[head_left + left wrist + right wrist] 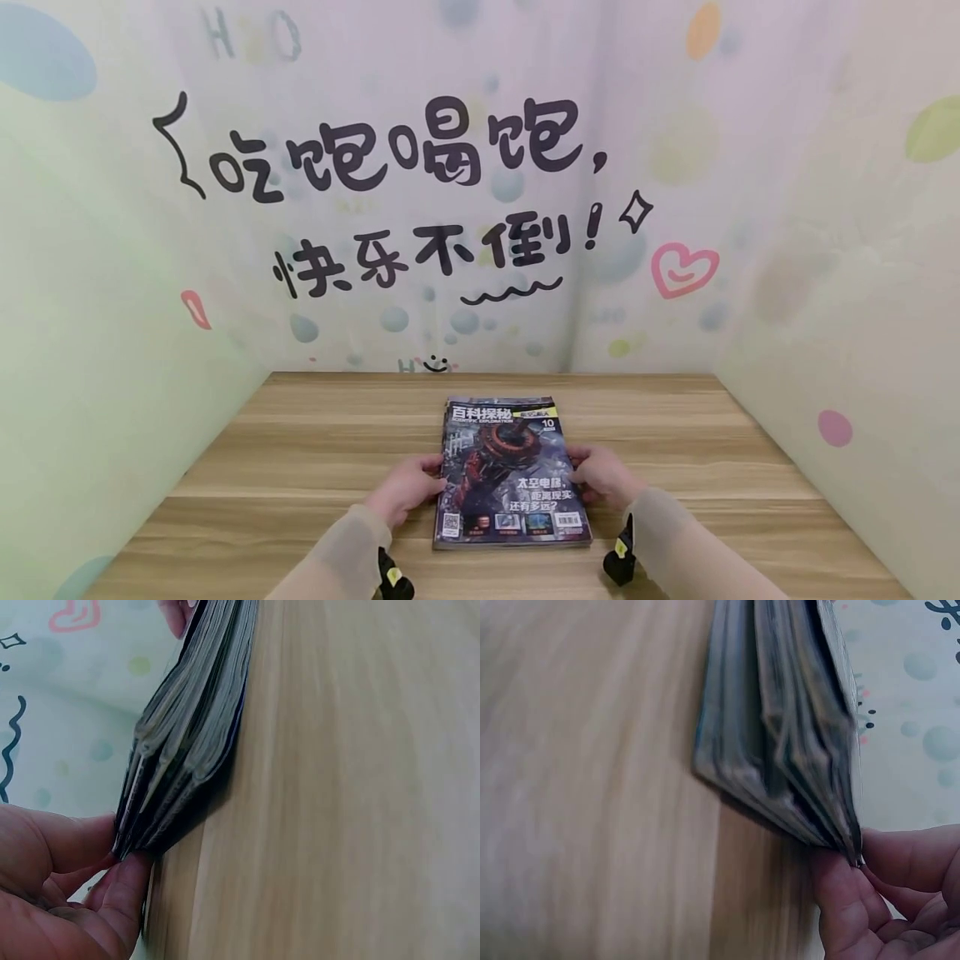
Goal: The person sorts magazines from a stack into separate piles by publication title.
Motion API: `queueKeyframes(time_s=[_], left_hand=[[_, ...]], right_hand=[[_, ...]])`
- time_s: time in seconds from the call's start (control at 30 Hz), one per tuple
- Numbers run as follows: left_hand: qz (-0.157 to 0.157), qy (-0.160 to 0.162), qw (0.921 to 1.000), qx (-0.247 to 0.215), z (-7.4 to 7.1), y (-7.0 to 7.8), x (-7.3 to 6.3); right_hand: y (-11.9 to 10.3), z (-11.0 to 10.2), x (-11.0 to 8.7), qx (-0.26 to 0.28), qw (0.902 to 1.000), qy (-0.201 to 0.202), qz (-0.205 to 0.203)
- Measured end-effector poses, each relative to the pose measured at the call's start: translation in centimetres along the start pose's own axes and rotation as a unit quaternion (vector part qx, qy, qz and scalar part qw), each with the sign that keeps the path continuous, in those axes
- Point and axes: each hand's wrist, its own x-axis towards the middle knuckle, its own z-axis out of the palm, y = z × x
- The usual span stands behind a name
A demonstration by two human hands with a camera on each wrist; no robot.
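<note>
Two black devices [619, 562] sit at the wrists; the left hand [405, 489] and right hand [606, 477] pinch opposite sides of one magazine stack [516, 471], its copies too blurred to count, midway across the wooden table [322, 442]. Behind, one backdrop [375, 67] bears two lines of black lettering [444, 252].

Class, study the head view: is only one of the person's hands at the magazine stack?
No, the left hand and right hand hold opposite sides of the magazine stack.
</note>
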Motion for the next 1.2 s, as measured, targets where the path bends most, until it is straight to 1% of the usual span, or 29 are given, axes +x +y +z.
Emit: queueKeyframes(time_s=[0.13,0.33,0.47,0.57,0.73,0.93,1.03,1.2], left_hand=[[-0.006,0.001,1.0,-0.001,0.7,0.2,0.3],[-0.004,0.002,1.0,0.002,1.5,0.3,0.8],[0.004,0.003,0.9999,-0.01,1.7,0.0,0.8],[0.011,0.004,0.9994,-0.033,1.8,-0.3,0.7],[0.029,0.021,0.998,-0.052,2.2,-0.7,0.4],[0.053,0.045,0.9961,-0.055,2.6,-1.2,0.2],[0.049,0.056,0.9954,-0.06,2.8,-1.3,0.3],[0.04,0.075,0.994,-0.069,3.0,-1.5,0.1]], right_hand=[[0.1,-0.7,-0.1,-0.002,1.0,0.002,0.008],[0.3,-1.6,0.0,-0.004,0.9998,0.006,0.016],[0.5,-1.9,0.0,-0.007,0.9999,0.007,0.005],[0.9,-1.8,-0.1,-0.013,0.9997,0.015,-0.017],[1.5,-1.3,-0.5,-0.015,0.998,0.038,-0.048],[1.7,-0.7,-1.3,-0.009,0.9959,0.077,-0.046],[1.8,-0.5,-1.5,-0.008,0.9941,0.095,-0.051],[1.8,-0.1,-1.9,-0.01,0.993,0.105,-0.054]])
